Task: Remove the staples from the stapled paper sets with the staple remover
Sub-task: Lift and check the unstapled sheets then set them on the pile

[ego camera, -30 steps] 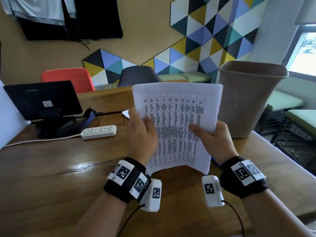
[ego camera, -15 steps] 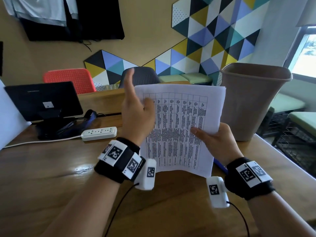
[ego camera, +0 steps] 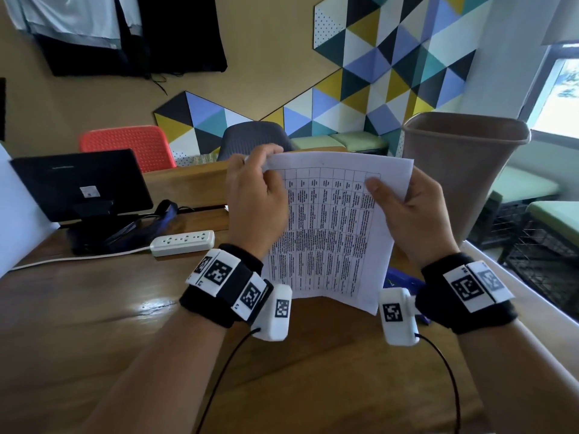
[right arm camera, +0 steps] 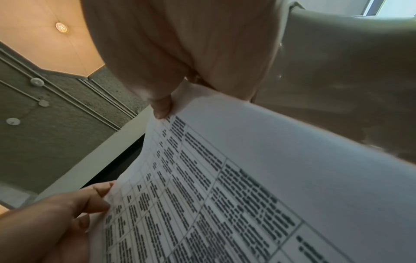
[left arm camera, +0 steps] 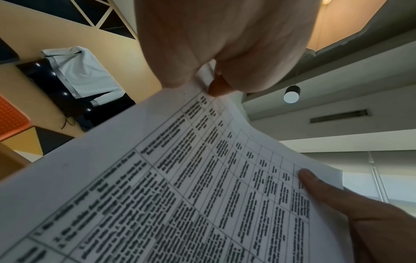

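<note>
You hold a stapled paper set (ego camera: pixel 332 227) upright in the air above the wooden table (ego camera: pixel 94 324), its printed grid of text facing you. Your left hand (ego camera: pixel 255 202) pinches the sheet's upper left corner between thumb and curled fingers, the corner slightly bent under the grip; the left wrist view shows the same pinch from below, the thumb tip pressed on the margin just beside the first column of the grid. Your right hand (ego camera: pixel 413 220) grips the set at its right edge near the top, the thumb (ego camera: pixel 377 187) lying flat on the printed face and the other fingers behind the pages. The bottom edge of the set hangs just above the table, between your two wrists. No staple can be made out at the pinched corner. A blue object (ego camera: pixel 404 278) lies on the table partly hidden behind the pages and your right wrist; what it is cannot be told. To the left stand a dark monitor (ego camera: pixel 81 183) and a white power strip (ego camera: pixel 183 242). A brown waste bin (ego camera: pixel 463 170) stands at the table's far right, just beside the paper.
</note>
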Motion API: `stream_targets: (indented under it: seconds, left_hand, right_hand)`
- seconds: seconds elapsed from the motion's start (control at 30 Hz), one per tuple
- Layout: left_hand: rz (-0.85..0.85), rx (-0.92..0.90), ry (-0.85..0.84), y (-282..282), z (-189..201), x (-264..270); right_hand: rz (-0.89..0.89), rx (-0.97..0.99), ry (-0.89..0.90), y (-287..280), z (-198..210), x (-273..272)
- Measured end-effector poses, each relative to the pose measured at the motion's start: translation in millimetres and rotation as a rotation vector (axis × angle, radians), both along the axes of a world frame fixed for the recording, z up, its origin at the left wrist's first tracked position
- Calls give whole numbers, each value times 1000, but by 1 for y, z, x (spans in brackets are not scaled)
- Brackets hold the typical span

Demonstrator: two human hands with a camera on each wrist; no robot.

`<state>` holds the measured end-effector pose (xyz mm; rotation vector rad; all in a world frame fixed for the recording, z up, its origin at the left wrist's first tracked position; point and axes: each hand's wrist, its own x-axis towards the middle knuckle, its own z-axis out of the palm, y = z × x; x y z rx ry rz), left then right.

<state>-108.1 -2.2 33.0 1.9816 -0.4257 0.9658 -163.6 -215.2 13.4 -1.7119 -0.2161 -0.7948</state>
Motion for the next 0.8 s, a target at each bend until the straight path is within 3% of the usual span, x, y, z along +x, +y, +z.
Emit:
stream_targets:
  seconds: [0.23, 0.4, 0.8]
  left_hand:
    - [-5, -1, -11, 3, 8, 0]
    - [-52, -12, 68, 5, -6, -2]
    - [-52, 70, 71, 13, 15, 2]
  right_hand:
    - [-54, -14, -72, 4, 4, 1]
    - [-58, -67, -14, 7, -6, 0]
    - [-76, -29, 40, 0, -5, 8]
